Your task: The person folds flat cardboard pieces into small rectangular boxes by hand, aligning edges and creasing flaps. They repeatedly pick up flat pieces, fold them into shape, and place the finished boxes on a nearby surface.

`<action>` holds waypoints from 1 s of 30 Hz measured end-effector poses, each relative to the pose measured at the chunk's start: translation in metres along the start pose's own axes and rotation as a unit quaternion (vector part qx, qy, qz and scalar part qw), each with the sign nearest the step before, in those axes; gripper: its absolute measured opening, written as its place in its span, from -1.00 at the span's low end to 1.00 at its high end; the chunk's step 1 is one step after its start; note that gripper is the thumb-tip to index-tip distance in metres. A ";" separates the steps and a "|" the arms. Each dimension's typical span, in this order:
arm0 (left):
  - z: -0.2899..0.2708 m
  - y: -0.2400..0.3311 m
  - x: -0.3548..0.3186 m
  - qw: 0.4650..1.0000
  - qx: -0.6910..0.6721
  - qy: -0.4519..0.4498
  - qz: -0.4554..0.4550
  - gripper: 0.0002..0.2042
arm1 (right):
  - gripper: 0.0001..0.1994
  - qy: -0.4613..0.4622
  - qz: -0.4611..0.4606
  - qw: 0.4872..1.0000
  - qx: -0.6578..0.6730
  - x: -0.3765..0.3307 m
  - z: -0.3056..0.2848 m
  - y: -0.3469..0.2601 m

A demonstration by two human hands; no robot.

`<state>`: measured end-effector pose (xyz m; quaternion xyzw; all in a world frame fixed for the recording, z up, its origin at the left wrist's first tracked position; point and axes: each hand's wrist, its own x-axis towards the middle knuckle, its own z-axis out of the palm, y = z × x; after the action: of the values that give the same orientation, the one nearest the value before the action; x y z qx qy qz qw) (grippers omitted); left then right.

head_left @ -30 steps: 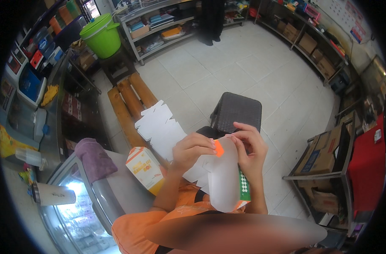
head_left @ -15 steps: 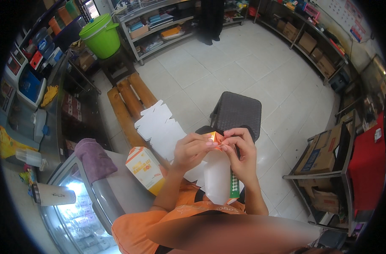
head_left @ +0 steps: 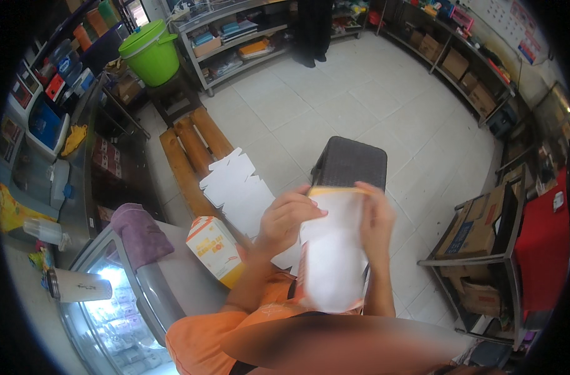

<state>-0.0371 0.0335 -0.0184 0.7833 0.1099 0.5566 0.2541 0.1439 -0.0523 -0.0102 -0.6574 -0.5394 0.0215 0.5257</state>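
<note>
In front of my chest is a paper box [head_left: 335,256], its plain white face turned up and a strip of orange-yellow at its far edge. My left hand [head_left: 283,224] grips its left side, thumb lying on the white face. Around the right side, near the far corner, my right hand [head_left: 377,219] is closed, its fingers slightly blurred. Left of my lap stands a folded white and orange-yellow carton [head_left: 213,247]. Several flat white die-cut cardboard blanks [head_left: 238,190] lie past it on a wooden bench [head_left: 180,164].
A dark woven stool [head_left: 353,161] stands just ahead. At left are a glass-front fridge [head_left: 119,312] with a purple cloth [head_left: 140,236] on top, and a green lidded bucket [head_left: 150,53]. Boxes fill a metal rack [head_left: 478,225] at right. A person in black trousers [head_left: 313,31] stands far off.
The box has turned: earlier its small orange-yellow end was pinched between both hands' fingertips, now a broad white face shows. My right hand has shifted right, so the hands are farther apart.
</note>
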 end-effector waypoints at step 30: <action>-0.010 0.012 -0.017 0.969 -0.122 -0.069 -0.205 -0.77 | -0.80 -0.196 0.141 0.941 0.239 -0.016 -0.028 0.003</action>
<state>-0.0535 0.0186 -0.0233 0.7434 0.1817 0.4467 0.4635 0.1555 -0.0823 -0.0084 -0.5643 -0.5125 0.3521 0.5431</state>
